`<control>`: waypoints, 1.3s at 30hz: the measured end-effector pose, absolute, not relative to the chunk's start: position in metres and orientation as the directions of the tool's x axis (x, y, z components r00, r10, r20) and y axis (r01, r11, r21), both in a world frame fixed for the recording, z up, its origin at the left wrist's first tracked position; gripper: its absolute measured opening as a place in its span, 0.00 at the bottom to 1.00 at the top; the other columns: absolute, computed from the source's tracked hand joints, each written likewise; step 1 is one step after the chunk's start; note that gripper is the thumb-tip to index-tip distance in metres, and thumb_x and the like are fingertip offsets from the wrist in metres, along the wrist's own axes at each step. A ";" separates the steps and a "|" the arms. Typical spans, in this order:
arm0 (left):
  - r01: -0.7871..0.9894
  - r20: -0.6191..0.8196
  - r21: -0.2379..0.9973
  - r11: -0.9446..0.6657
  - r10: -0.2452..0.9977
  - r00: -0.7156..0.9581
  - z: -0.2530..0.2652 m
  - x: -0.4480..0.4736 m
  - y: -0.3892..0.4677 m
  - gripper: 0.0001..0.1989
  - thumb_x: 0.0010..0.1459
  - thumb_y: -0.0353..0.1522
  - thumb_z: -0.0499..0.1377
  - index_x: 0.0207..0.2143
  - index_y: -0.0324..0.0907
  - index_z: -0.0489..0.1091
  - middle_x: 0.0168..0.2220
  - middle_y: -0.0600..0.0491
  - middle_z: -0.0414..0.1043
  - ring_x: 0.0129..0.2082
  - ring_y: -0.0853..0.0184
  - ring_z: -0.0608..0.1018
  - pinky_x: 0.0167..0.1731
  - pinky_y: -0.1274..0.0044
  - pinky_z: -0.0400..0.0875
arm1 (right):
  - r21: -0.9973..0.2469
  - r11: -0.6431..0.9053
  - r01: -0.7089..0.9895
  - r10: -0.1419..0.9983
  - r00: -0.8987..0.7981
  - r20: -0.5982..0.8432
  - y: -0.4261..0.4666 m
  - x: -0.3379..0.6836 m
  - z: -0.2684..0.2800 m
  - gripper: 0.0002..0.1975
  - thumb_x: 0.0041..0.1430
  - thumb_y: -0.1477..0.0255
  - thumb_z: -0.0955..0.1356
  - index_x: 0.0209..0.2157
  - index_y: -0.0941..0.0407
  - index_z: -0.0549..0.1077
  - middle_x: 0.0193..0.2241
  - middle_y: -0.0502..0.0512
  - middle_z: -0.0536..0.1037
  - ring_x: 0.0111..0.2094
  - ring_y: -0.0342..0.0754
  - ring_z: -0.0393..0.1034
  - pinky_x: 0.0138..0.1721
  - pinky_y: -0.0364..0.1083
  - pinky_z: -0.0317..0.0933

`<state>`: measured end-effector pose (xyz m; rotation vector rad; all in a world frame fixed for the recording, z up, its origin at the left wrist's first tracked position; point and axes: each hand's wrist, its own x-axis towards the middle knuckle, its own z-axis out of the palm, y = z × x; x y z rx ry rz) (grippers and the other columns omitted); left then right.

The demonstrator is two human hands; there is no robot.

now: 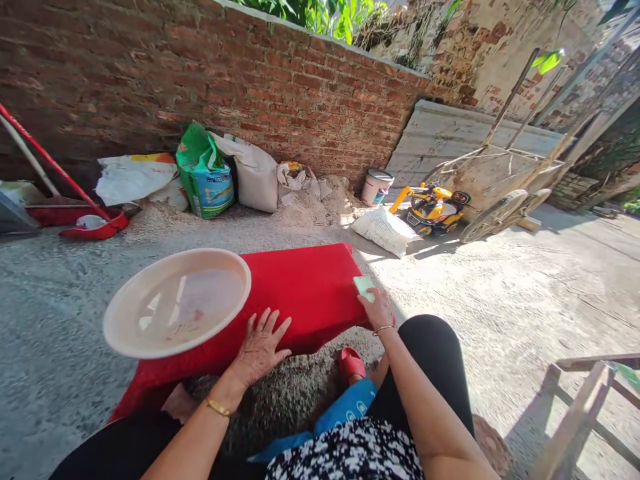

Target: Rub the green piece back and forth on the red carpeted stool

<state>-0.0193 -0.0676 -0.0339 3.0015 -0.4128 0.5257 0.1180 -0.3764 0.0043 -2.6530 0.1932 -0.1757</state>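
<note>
A red cloth (305,283) covers a low bench or table in front of me. My left hand (260,347) lies on its near edge with the fingers spread, just right of the basin. The wide pale basin (240,320) stands on the left part of the cloth and has water in it. At the right end of the cloth, my right hand (379,310) grips a small light green flat block (364,288), which looks like a sponge or a bar of soap. Its underside is hidden.
Against the brick wall (300,87) stand a green sack (205,177), a white sack (256,177) and a paint bucket (376,187). A yellow toy excavator (433,207) and a cart (505,173) are at right. A red dustpan (100,227) lies left; a wooden stool (583,407) stands near right.
</note>
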 end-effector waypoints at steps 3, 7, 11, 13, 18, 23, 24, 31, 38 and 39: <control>-0.224 0.270 0.007 -0.974 -0.214 0.939 -0.041 -0.019 -0.057 0.32 0.52 0.45 0.60 0.59 0.52 0.61 0.61 0.44 0.59 0.62 0.48 0.58 0.59 0.54 0.47 | -0.478 -0.855 0.200 0.125 0.975 0.185 -0.332 0.092 0.001 0.17 0.58 0.60 0.67 0.46 0.52 0.71 0.39 0.55 0.68 0.41 0.50 0.65 0.43 0.46 0.59; -0.228 0.253 -0.055 -0.972 -0.235 0.939 -0.046 -0.018 -0.055 0.30 0.54 0.41 0.60 0.60 0.52 0.60 0.61 0.44 0.60 0.61 0.49 0.59 0.58 0.54 0.47 | -0.358 -0.736 0.574 0.515 0.819 0.253 -0.270 0.055 -0.002 0.19 0.58 0.57 0.67 0.49 0.49 0.70 0.41 0.56 0.68 0.41 0.51 0.63 0.44 0.48 0.58; -0.233 0.275 -0.064 -0.970 -0.242 0.930 -0.046 -0.016 -0.057 0.29 0.54 0.41 0.59 0.59 0.53 0.61 0.60 0.44 0.61 0.61 0.48 0.60 0.57 0.53 0.49 | -0.274 -0.766 0.582 0.536 0.813 0.227 -0.283 0.055 -0.004 0.19 0.57 0.58 0.68 0.49 0.49 0.70 0.41 0.56 0.68 0.42 0.52 0.63 0.46 0.49 0.57; -0.228 0.283 -0.040 -0.973 -0.230 0.931 -0.045 -0.015 -0.058 0.30 0.54 0.42 0.60 0.59 0.54 0.61 0.60 0.45 0.62 0.60 0.48 0.61 0.57 0.53 0.50 | -0.289 -0.847 0.446 0.405 0.894 0.192 -0.323 0.069 -0.006 0.18 0.57 0.60 0.68 0.48 0.50 0.71 0.41 0.56 0.68 0.42 0.52 0.63 0.45 0.48 0.57; -0.219 0.279 -0.017 -0.976 -0.215 0.936 -0.043 -0.016 -0.059 0.29 0.53 0.42 0.61 0.58 0.55 0.62 0.59 0.45 0.62 0.60 0.48 0.61 0.57 0.53 0.50 | -0.442 -0.885 -0.149 -0.194 0.979 0.057 -0.436 0.105 -0.008 0.20 0.57 0.57 0.65 0.48 0.52 0.71 0.39 0.56 0.68 0.39 0.51 0.66 0.40 0.47 0.59; -0.213 0.286 -0.013 -0.977 -0.208 0.935 -0.040 -0.017 -0.060 0.29 0.52 0.41 0.61 0.58 0.54 0.63 0.59 0.45 0.62 0.59 0.48 0.62 0.57 0.54 0.51 | -0.574 -0.818 -0.044 -0.174 0.969 0.173 -0.430 0.091 -0.019 0.23 0.57 0.54 0.63 0.47 0.54 0.70 0.38 0.56 0.68 0.38 0.51 0.66 0.41 0.48 0.60; -0.213 0.289 -0.015 -0.977 -0.208 0.934 -0.040 -0.017 -0.060 0.29 0.52 0.41 0.61 0.58 0.54 0.63 0.59 0.45 0.63 0.59 0.48 0.62 0.57 0.54 0.51 | -0.568 -0.818 0.096 -0.045 0.972 0.229 -0.414 0.082 -0.022 0.22 0.58 0.54 0.63 0.47 0.54 0.70 0.38 0.56 0.68 0.39 0.51 0.65 0.42 0.48 0.60; -0.222 0.294 -0.047 -0.974 -0.226 0.929 -0.040 -0.017 -0.060 0.29 0.53 0.41 0.60 0.58 0.52 0.63 0.58 0.43 0.62 0.59 0.48 0.62 0.57 0.53 0.51 | -0.360 -0.764 0.536 0.441 0.840 0.316 -0.348 0.039 -0.037 0.19 0.60 0.57 0.65 0.49 0.51 0.71 0.43 0.59 0.67 0.42 0.53 0.63 0.45 0.50 0.59; -0.225 0.303 -0.009 -0.974 -0.218 0.928 -0.040 -0.016 -0.062 0.29 0.52 0.40 0.60 0.58 0.51 0.63 0.59 0.43 0.62 0.59 0.47 0.61 0.57 0.52 0.49 | -0.492 -0.867 0.086 -0.049 0.966 0.254 -0.431 0.084 -0.036 0.18 0.58 0.56 0.64 0.45 0.52 0.71 0.37 0.55 0.67 0.41 0.51 0.64 0.45 0.50 0.59; -0.221 0.302 0.004 -0.975 -0.210 0.930 -0.040 -0.017 -0.063 0.30 0.52 0.39 0.60 0.58 0.52 0.63 0.59 0.43 0.62 0.60 0.47 0.61 0.57 0.52 0.49 | -0.522 -0.853 0.009 -0.135 0.962 0.238 -0.437 0.090 -0.035 0.19 0.57 0.55 0.64 0.45 0.52 0.71 0.37 0.55 0.67 0.41 0.52 0.64 0.44 0.50 0.59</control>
